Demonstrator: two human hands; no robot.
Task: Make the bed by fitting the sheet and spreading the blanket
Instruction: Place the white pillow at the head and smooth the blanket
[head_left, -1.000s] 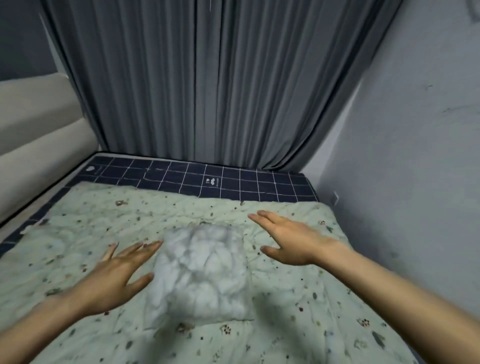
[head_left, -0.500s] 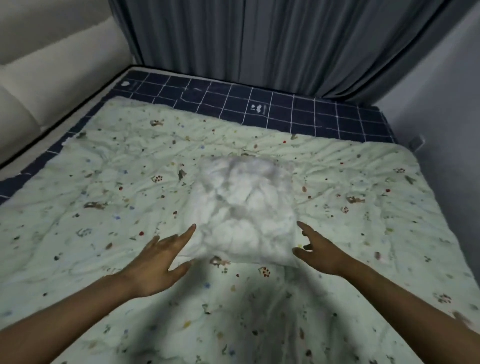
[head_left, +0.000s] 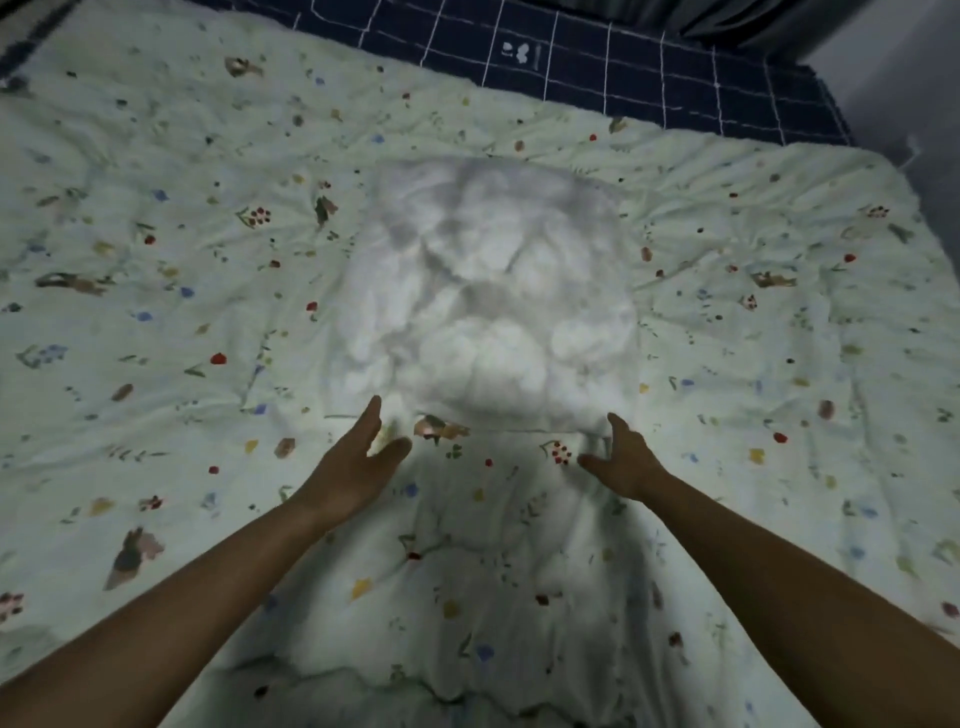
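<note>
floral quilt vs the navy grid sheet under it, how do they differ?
The floral quilt is pale green with scattered flower prints; the navy grid sheet is dark blue with white lines. The quilt is rumpled and covers most of the bed; the sheet lies flatter and shows only along the far edge. Both are spread flat.

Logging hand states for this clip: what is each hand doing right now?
Left hand: open, at the white bundle's near edge.
Right hand: open, holding nothing.

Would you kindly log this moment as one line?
hands: left, right open | at: white pillow near edge | on: floral blanket
</note>
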